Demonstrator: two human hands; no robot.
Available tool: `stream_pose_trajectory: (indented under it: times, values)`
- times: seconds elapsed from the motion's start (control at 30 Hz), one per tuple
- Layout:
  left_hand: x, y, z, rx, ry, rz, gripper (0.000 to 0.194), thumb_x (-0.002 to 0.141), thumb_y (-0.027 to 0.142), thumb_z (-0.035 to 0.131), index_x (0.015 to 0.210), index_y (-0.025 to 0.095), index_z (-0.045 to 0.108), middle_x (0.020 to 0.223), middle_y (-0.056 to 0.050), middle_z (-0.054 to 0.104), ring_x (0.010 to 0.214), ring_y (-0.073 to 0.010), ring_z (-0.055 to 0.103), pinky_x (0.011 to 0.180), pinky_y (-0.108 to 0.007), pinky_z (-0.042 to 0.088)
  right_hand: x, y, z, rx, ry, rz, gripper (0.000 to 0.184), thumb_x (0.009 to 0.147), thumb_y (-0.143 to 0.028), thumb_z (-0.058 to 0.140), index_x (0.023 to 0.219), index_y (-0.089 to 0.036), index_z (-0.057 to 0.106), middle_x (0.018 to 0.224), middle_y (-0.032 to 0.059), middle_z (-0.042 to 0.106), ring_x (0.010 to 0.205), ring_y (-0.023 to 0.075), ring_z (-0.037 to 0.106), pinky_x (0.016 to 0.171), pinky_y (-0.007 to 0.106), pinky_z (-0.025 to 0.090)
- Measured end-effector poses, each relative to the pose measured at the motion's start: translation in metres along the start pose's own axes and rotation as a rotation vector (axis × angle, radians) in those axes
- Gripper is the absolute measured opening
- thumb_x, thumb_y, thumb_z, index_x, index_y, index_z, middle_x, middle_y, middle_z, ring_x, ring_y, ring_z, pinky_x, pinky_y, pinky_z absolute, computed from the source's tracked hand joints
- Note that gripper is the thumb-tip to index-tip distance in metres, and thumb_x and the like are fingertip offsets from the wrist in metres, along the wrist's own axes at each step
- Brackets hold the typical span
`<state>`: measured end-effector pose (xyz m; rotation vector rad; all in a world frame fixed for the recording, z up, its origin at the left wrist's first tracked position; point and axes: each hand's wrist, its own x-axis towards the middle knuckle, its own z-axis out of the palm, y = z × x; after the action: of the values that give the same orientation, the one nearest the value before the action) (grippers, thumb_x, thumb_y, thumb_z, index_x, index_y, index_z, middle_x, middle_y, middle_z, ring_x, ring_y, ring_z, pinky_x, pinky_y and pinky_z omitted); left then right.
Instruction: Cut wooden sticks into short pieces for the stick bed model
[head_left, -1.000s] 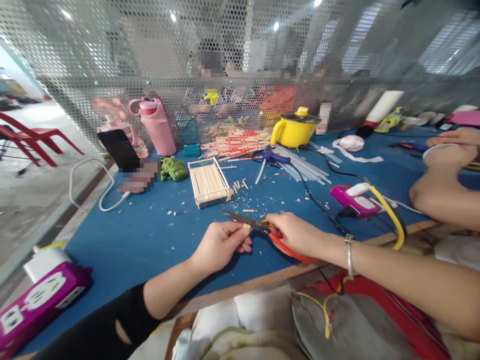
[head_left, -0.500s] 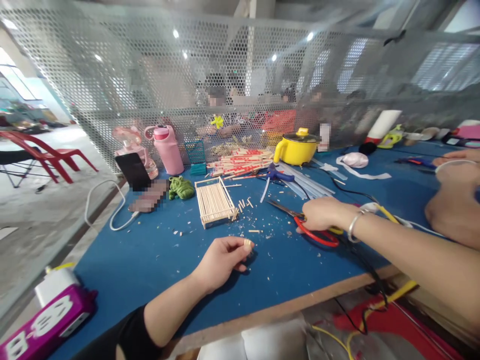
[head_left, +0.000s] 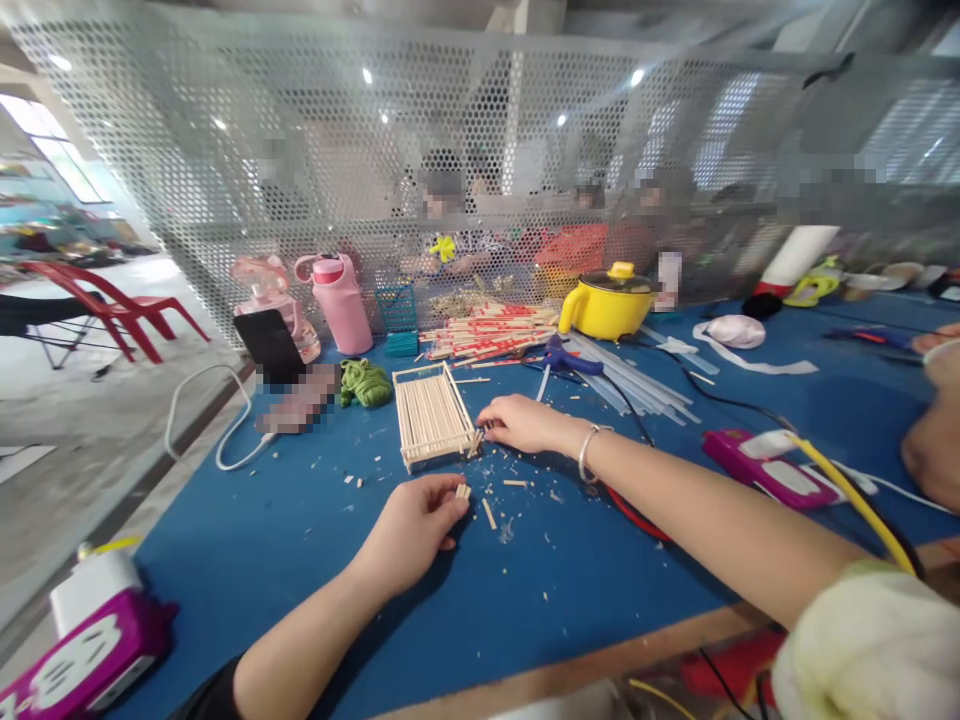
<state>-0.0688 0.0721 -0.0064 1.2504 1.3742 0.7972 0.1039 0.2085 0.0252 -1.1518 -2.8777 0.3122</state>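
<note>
Short sticks [head_left: 463, 492] | between left fingers [head_left: 449, 512] | ends showing (small bunch)

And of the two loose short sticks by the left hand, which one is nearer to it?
The slanted stick is nearer to the left hand; the sideways stick lies farther away.

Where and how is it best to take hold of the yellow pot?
I would grip the pot by its side handle, coming from above and the left: it juts out left and curves down. Sticks lie low beside it. The top knob sits on the lid, so it may lift only that.
</note>
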Motion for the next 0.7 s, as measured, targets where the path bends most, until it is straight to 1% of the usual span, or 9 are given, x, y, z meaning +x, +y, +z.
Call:
stream_pose_trajectory:
  times: [0.07, 0.17, 0.3, 0.37, 0.47, 0.53, 0.6, 0.67, 0.7]
  values:
    - [0.000, -0.001, 0.003, -0.131, -0.036, -0.037, 0.038, 0.070, 0.047, 0.060, 0.092, 0.016, 0.063, 0.066, 0.004, 0.046, 0.057, -0.0079, 0.042, 0.057, -0.022, 0.044, 0.001, 0.003, 0.002, 0.020, -0.005, 0.009, 0.016, 0.079, -0.019, 0.054, 0.088, -0.020, 0.067, 0.086, 0.0039, 0.069, 0.080, 0.0155, 0.060, 0.067, 0.021, 0.038]
    - [-0.002, -0.001, 0.005, -0.260, -0.051, -0.084, 0.034, 0.065, 0.046, 0.066, 0.077, 0.015, 0.062, 0.065, 0.004, 0.046, 0.056, -0.0057, 0.041, 0.059, -0.021, 0.044, -0.005, 0.006, 0.001, 0.043, -0.016, 0.037, 0.012, 0.076, -0.016, 0.054, 0.074, -0.019, 0.065, 0.074, 0.0011, 0.067, 0.069, 0.0128, 0.059, 0.062, 0.020, 0.037]
    - [-0.005, 0.005, 0.008, -0.295, -0.044, -0.068, 0.038, 0.062, 0.048, 0.069, 0.074, 0.013, 0.061, 0.064, 0.003, 0.047, 0.055, -0.0055, 0.042, 0.055, -0.019, 0.043, -0.011, 0.004, 0.002, 0.049, 0.069, 0.109, 0.014, 0.081, -0.027, 0.053, 0.087, -0.017, 0.062, 0.076, 0.0033, 0.066, 0.066, 0.0136, 0.057, 0.057, 0.022, 0.035]
    - [-0.004, 0.007, 0.009, -0.278, -0.053, -0.041, 0.039, 0.063, 0.049, 0.068, 0.074, 0.012, 0.061, 0.065, 0.002, 0.050, 0.054, -0.0058, 0.044, 0.052, -0.018, 0.042, -0.009, 0.003, 0.003, 0.051, 0.113, 0.131, 0.015, 0.081, -0.026, 0.052, 0.090, -0.017, 0.060, 0.075, 0.0041, 0.066, 0.064, 0.0142, 0.056, 0.056, 0.023, 0.034]
    - [0.000, 0.006, 0.012, -0.198, -0.064, 0.000, 0.036, 0.068, 0.047, 0.063, 0.075, 0.013, 0.060, 0.065, -0.001, 0.055, 0.050, -0.0067, 0.046, 0.046, -0.019, 0.039, -0.002, 0.002, 0.006, 0.049, 0.131, 0.121, 0.007, 0.078, -0.018, 0.054, 0.081, -0.018, 0.060, 0.071, 0.0039, 0.065, 0.065, 0.0148, 0.057, 0.056, 0.023, 0.033]
    - [0.002, 0.003, 0.014, -0.093, -0.013, -0.004, 0.032, 0.070, 0.042, 0.062, 0.084, 0.013, 0.060, 0.061, 0.001, 0.055, 0.044, -0.0077, 0.046, 0.042, -0.020, 0.036, 0.000, 0.002, 0.006, 0.041, 0.130, 0.111, 0.008, 0.077, -0.014, 0.053, 0.077, -0.018, 0.060, 0.071, 0.0044, 0.065, 0.067, 0.0156, 0.058, 0.057, 0.023, 0.033]
    - [-0.001, 0.001, 0.018, 0.047, 0.065, 0.020, 0.034, 0.068, 0.036, 0.064, 0.094, 0.014, 0.059, 0.056, 0.003, 0.054, 0.041, -0.0091, 0.045, 0.041, -0.021, 0.034, 0.000, 0.003, 0.007, 0.033, 0.125, 0.111, 0.010, 0.077, -0.012, 0.051, 0.076, -0.018, 0.059, 0.073, 0.0051, 0.065, 0.068, 0.0163, 0.059, 0.058, 0.024, 0.032]
    - [-0.008, 0.003, 0.016, 0.205, 0.122, 0.102, 0.043, 0.063, 0.036, 0.070, 0.099, 0.015, 0.060, 0.056, 0.003, 0.055, 0.046, -0.0112, 0.048, 0.046, -0.022, 0.035, -0.003, 0.003, 0.007, 0.033, 0.121, 0.122, 0.011, 0.078, -0.013, 0.049, 0.079, -0.018, 0.059, 0.076, 0.0058, 0.065, 0.071, 0.0170, 0.059, 0.059, 0.024, 0.033]
    - [-0.011, 0.007, 0.011, 0.284, 0.153, 0.161, 0.046, 0.061, 0.039, 0.072, 0.099, 0.016, 0.061, 0.057, 0.002, 0.057, 0.049, -0.0122, 0.050, 0.049, -0.023, 0.036, -0.006, 0.004, 0.007, 0.037, 0.122, 0.130, 0.012, 0.079, -0.014, 0.048, 0.083, -0.018, 0.058, 0.077, 0.0061, 0.065, 0.072, 0.0173, 0.059, 0.059, 0.025, 0.033]
